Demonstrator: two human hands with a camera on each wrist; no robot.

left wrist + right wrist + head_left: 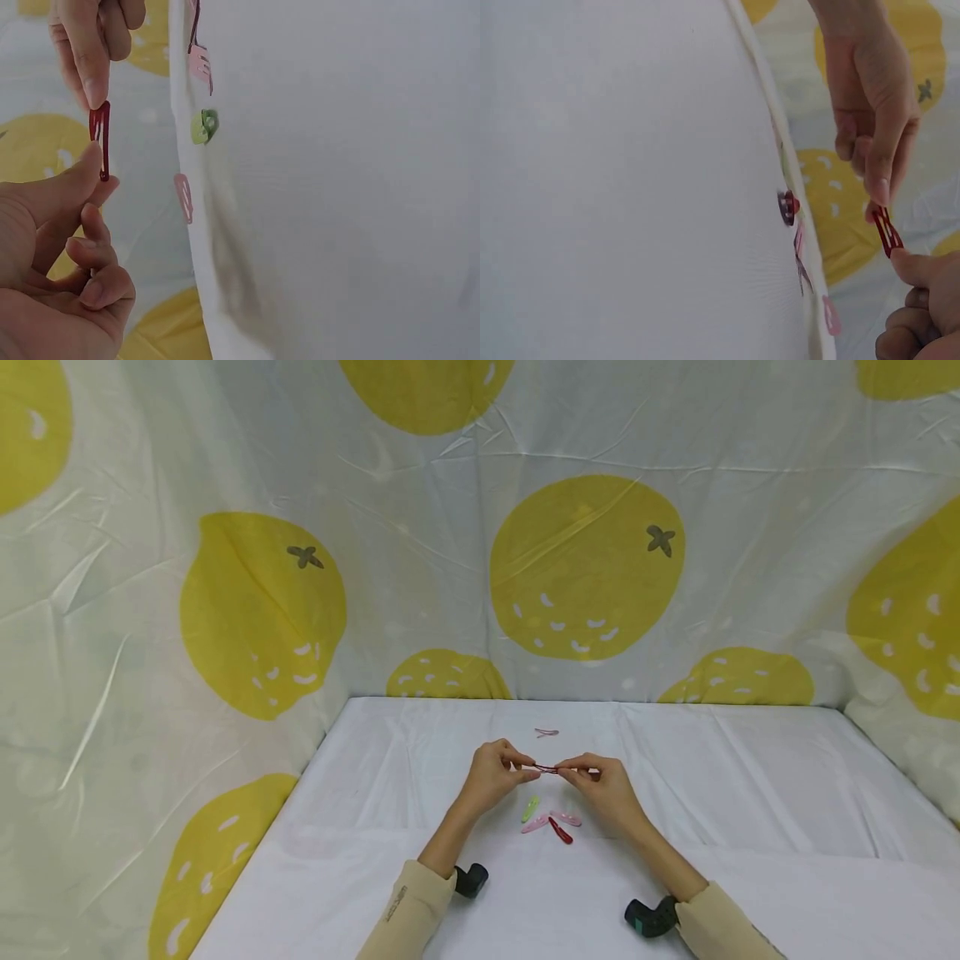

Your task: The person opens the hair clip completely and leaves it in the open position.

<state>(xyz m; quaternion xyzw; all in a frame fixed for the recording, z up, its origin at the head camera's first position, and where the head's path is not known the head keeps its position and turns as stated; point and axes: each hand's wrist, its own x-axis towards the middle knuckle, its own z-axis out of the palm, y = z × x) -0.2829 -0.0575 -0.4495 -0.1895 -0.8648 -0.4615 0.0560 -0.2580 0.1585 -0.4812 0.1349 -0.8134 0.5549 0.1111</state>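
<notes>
A dark red snap hair clip (546,769) is held up over the table between both hands. My left hand (491,778) pinches one end between thumb and fingertips, and my right hand (604,785) pinches the other. Seen from the left wrist, the red clip (106,146) has a slotted frame. Nearest below the hands lie a green clip (530,809), one pink clip (535,823), a second pink clip (567,818) and another red clip (561,832). Beyond the hands, near the back, lies a further pink clip (547,732).
A white cloth covers the table (750,793), with creases across it. Behind and beside it hangs a pale curtain (420,568) printed with yellow lemons. A black wrist device (472,880) shows at the left sleeve and another black device (651,917) at the right.
</notes>
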